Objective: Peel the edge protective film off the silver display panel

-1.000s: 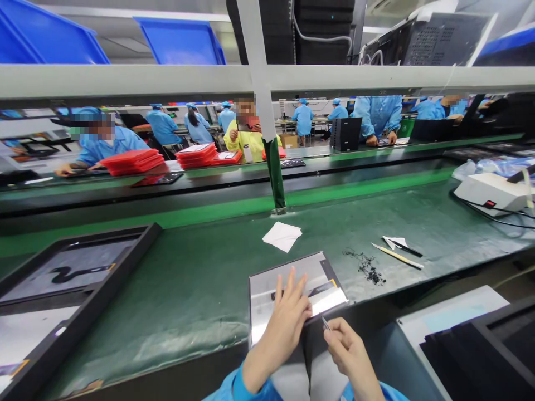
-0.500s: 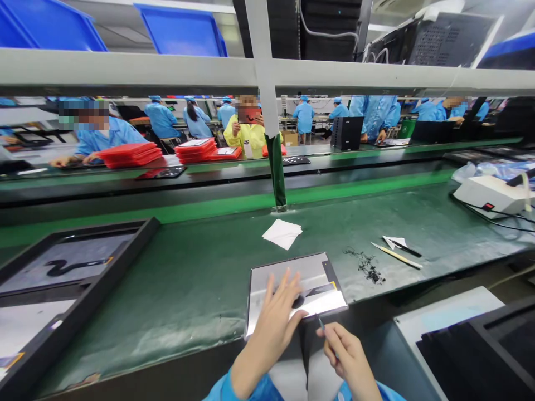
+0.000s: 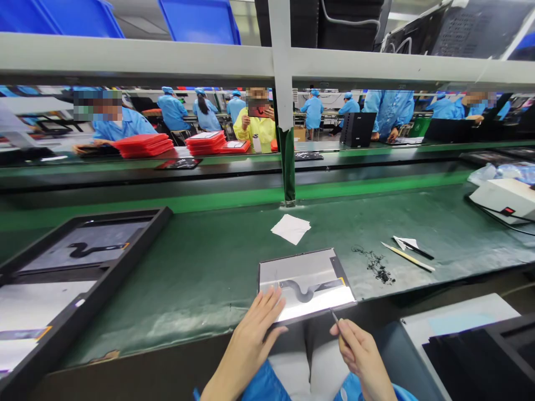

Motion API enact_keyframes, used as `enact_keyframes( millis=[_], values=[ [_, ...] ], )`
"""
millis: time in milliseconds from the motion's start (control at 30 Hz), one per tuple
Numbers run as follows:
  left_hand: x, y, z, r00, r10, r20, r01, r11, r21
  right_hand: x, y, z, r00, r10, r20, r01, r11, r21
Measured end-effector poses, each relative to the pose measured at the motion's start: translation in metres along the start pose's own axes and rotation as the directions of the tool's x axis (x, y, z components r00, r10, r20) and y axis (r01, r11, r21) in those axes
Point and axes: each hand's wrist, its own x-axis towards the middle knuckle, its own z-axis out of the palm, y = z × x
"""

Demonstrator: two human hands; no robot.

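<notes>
In the head view a silver-backed display panel (image 3: 301,264) lies at the table's front edge, its near side reaching the edge. A dark curved ribbon cable (image 3: 307,292) runs across its back. My left hand (image 3: 259,326) rests on the panel's near left corner with fingers stretched out, holding nothing. My right hand (image 3: 359,348) is closed around a slim pointed tool (image 3: 333,316), whose exact kind I cannot make out. Its tip is close to the panel's near edge; I cannot tell whether it touches.
White wipes (image 3: 291,229) lie behind the panel. Black scraps (image 3: 380,267), a pale yellow stick tool (image 3: 407,256) and a black pen-like tool (image 3: 420,250) lie to the right. A black tray (image 3: 156,228) with panels stands left. A metal post (image 3: 288,167) rises behind.
My left hand has slid left and nearer along the panel, uncovering the ribbon cable. My right hand keeps hold of the tool beside the near edge. The whole view has shifted slightly.
</notes>
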Motion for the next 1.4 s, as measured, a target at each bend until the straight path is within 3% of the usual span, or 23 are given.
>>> enact_keyframes(
  millis=[233,400,633,967,1400],
  values=[
    [-0.003,-0.001,0.002,1.000,-0.018,-0.007,0.018,1.000,-0.016,-0.005,-0.011,-0.006,0.999,-0.013,-0.044,0.015,0.999,0.047],
    [-0.007,0.000,0.002,0.991,-0.133,0.006,0.133,0.991,-0.034,-0.012,-0.024,-0.013,0.996,-0.008,-0.089,0.012,0.999,0.047],
    [-0.010,0.002,0.003,0.976,-0.204,0.076,0.207,0.978,-0.036,-0.013,-0.037,-0.031,0.993,-0.013,-0.116,0.017,0.999,0.037],
    [-0.013,0.000,0.008,0.968,-0.218,0.122,0.227,0.972,-0.063,-0.016,-0.064,-0.057,0.975,-0.023,-0.221,0.031,0.999,0.034],
    [-0.012,0.004,0.007,0.966,-0.233,0.109,0.241,0.968,-0.069,-0.021,-0.105,-0.070,0.913,-0.053,-0.404,0.093,0.993,0.079]
  ],
)
